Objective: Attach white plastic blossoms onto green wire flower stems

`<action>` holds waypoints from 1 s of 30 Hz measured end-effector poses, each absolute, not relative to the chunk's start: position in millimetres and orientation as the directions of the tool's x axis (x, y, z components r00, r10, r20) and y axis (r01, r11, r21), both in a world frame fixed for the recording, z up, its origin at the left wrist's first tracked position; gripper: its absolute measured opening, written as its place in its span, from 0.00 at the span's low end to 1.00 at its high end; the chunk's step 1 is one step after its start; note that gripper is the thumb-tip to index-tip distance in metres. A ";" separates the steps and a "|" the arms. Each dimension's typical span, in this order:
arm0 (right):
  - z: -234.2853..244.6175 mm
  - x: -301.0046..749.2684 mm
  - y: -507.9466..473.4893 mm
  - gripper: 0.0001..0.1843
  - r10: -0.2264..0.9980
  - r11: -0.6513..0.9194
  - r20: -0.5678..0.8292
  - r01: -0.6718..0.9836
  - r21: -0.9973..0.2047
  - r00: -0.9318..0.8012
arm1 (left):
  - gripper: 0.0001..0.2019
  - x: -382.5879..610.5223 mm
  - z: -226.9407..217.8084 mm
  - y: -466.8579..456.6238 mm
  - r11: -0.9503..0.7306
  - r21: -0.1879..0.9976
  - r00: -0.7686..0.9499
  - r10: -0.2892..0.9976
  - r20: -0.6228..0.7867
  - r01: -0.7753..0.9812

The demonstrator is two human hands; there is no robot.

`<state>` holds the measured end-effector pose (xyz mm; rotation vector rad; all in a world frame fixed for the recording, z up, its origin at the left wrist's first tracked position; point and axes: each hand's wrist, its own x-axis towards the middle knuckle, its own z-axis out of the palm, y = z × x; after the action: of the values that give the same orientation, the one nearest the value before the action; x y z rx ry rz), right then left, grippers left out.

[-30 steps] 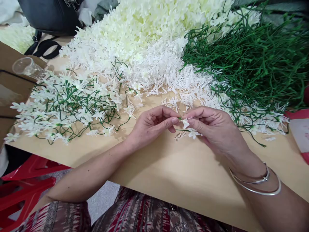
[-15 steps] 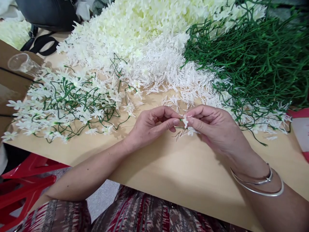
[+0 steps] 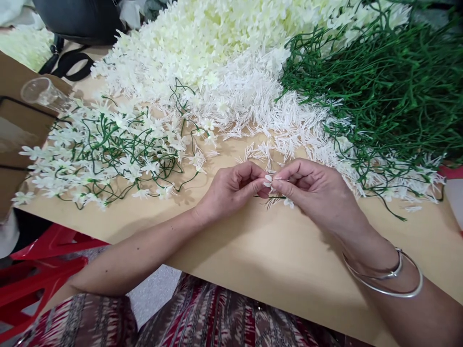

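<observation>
Centrally, a small white artificial flower with oval petals (image 3: 267, 180) sits above the table's near edge, pinched between the thumb and forefinger tips of the left hand (image 3: 231, 188) and right hand (image 3: 320, 195), which nearly meet around it. Just below lies another white bloom (image 3: 288, 203) on the pale wood-toned tabletop (image 3: 253, 246). Leftward spreads a loose pile of white flowers on green stems (image 3: 119, 144); beyond the hands, a heap of thin white filaments (image 3: 249, 103) and creamy-white petals (image 3: 217, 38); rightward, a mound of dark green stems (image 3: 390, 91).
</observation>
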<state>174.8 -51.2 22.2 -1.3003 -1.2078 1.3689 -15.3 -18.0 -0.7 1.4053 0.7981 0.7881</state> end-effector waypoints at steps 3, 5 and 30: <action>22.2 176.9 -49.3 0.15 0.981 -0.172 -0.170 -0.011 -0.985 -0.092 | 0.22 -14.8 -2.0 -16.1 0.044 0.999 0.532 0.846 -0.024 -0.024; 21.1 180.5 -47.5 0.15 0.975 -0.197 -0.190 -0.057 -0.979 -0.117 | 0.21 -14.4 -0.8 -15.4 0.101 0.993 0.561 0.827 -0.046 -0.067; 15.2 179.4 -48.9 0.13 0.971 -0.212 -0.202 -0.077 -0.974 -0.127 | 0.18 -12.1 5.8 -18.5 0.109 0.987 0.558 0.829 -0.026 -0.116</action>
<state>179.4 -48.9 15.2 -1.2329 -1.1213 1.4936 -12.1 -18.5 5.8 1.2777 0.7060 0.7872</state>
